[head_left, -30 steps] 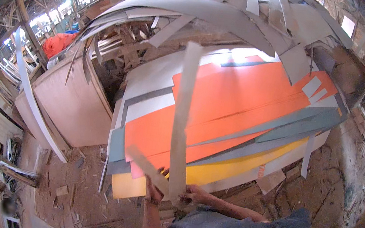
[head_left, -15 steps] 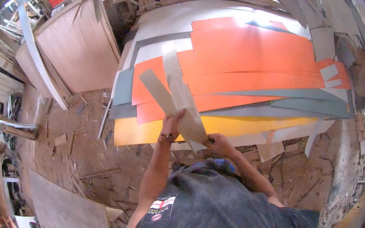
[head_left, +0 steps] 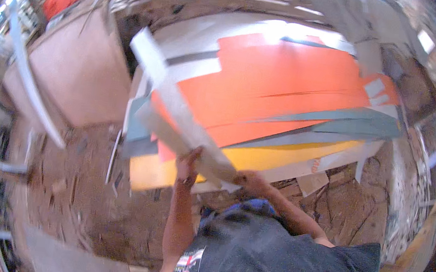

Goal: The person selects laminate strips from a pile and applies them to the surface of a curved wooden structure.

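My left hand (head_left: 188,162) is closed on a short, flat beige strip (head_left: 161,128) that tilts up to the left. My right hand (head_left: 248,181) grips the lower end of a longer pale strip (head_left: 178,103), which slants toward the upper left and crosses near the shorter one. Both strips are held over a stack of flat coloured sheets: orange (head_left: 287,73), grey-green (head_left: 357,121), yellow (head_left: 293,151) and white, some with cut, uneven edges. The frame is blurred, so finger detail is soft.
Wooden panels (head_left: 72,73) lean at the left beside a long curved white strip (head_left: 34,90). Grey offcuts (head_left: 379,19) lie beyond the stack. A red bundle (head_left: 62,0) is at the back left. Scraps litter the dirt floor (head_left: 76,205), with a board (head_left: 75,255) at bottom left.
The long strip has swung from upright to a slant toward the upper left. My hands have risen in the picture since a second ago, still gripping, as the view tilted downward.
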Tool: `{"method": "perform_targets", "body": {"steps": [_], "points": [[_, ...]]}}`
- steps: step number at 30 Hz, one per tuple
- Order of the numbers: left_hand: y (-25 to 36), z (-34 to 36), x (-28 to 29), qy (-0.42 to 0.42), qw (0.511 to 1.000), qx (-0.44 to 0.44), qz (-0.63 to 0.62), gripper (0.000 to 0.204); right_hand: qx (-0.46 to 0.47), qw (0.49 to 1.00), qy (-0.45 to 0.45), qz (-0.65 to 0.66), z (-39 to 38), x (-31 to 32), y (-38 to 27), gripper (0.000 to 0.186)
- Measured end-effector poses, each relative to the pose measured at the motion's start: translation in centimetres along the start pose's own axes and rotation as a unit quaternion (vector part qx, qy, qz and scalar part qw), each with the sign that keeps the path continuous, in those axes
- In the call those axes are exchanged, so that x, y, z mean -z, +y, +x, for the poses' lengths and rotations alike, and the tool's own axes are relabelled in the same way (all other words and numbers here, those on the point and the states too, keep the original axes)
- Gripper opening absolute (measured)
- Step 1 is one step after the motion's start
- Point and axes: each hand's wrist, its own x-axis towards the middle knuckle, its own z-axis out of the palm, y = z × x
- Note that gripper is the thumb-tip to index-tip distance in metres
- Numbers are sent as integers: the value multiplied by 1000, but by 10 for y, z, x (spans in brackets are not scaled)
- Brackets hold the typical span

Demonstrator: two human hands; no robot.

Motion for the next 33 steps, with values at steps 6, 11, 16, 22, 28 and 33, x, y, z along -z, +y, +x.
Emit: {"method": "perform_targets", "body": {"steps": [6, 11, 16, 22, 28, 33], "points": [[7, 18, 76, 146, 922, 197, -302, 51, -141, 984, -83, -73, -32, 17, -25, 38], [-10, 16, 119, 177, 915, 180, -316, 41, -223, 965, -79, -113, -81, 25, 14, 48], [-29, 33, 153, 167, 921, 134, -327, 44, 98, 957, 31, -273, -104, 31, 86, 49], [32, 43, 58, 67, 927, 101, -354, 53, -248, 947, -5, 206, -30, 111, 83, 41], [-10, 34, -68, 6, 928, 203, -314, 57, -108, 979, 151, 88, 35, 238, 235, 42], [-9, -14, -91, 131, 922, 235, -278, 58, 11, 827, 553, -100, 157, 457, 222, 56]]}}
